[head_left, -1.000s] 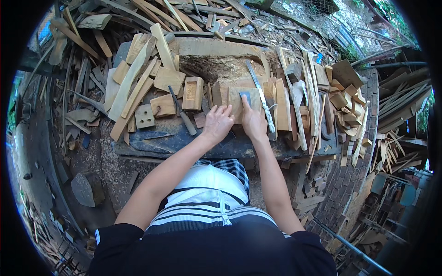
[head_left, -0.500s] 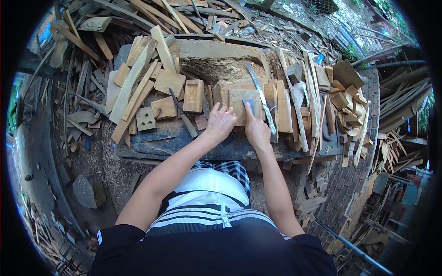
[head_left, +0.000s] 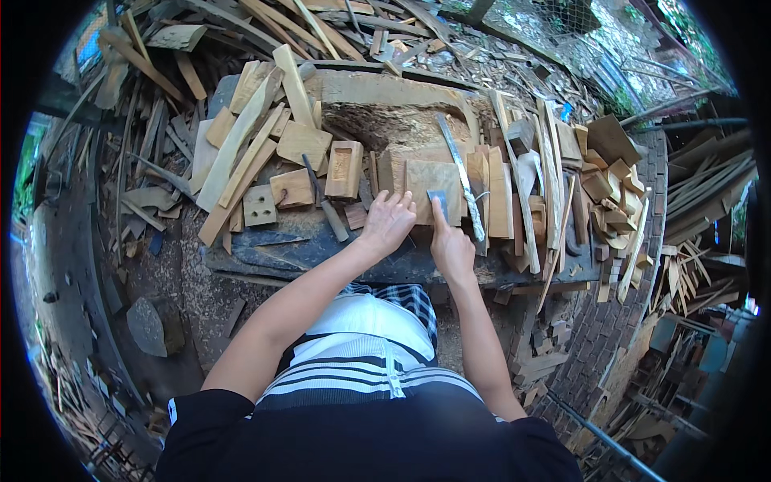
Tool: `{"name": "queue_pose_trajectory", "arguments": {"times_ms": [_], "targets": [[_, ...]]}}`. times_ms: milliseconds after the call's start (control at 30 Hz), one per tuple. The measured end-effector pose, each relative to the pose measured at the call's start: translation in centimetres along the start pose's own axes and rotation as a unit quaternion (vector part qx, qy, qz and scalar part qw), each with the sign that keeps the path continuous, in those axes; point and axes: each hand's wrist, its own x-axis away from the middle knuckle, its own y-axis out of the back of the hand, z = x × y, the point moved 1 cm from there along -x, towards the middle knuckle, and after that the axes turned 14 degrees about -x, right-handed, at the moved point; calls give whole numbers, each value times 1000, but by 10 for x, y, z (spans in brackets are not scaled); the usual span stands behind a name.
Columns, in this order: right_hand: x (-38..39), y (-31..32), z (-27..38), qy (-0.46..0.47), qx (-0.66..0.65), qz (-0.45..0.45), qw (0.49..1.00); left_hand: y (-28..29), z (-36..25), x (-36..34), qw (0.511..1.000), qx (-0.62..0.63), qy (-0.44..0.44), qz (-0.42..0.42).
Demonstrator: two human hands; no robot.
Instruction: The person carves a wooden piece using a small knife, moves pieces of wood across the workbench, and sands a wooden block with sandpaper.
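A pale square wooden block (head_left: 426, 173) lies in front of me on the dark workbench. My left hand (head_left: 391, 220) is closed at its near left corner, fingers bent over the edge; the thumb is hidden. My right hand (head_left: 454, 253) has its index finger stretched onto a small flat blue-grey piece (head_left: 437, 195) lying on the block's top face. Its other fingers are curled in, and whether the piece is metal or sheet I cannot make out. Just right of the block rests a long blade with a wrapped handle (head_left: 461, 177).
A hammer-like tool (head_left: 328, 205) and a hollowed wooden block (head_left: 344, 169) lie left of my hands. Long wood strips (head_left: 249, 169) cover the bench's left side. Upright boards (head_left: 499, 193) and a heap of small blocks (head_left: 614, 201) crowd the right. Behind stands a hollowed log (head_left: 377, 88).
The small blue-grey piece and my right index finger have slid slightly toward me on the block. My left hand keeps its place at the corner. The whole view has shifted a little.
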Motion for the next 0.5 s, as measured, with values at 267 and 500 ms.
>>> {"name": "queue_pose_trajectory", "arguments": {"times_ms": [267,500], "targets": [[-61,-2,-10,-3,-21,-19,1000,5,-4,-1,1000,5,-22,6],[11,3,0,-29,-11,31,999,0,-2,3,999,32,0,13]]}}
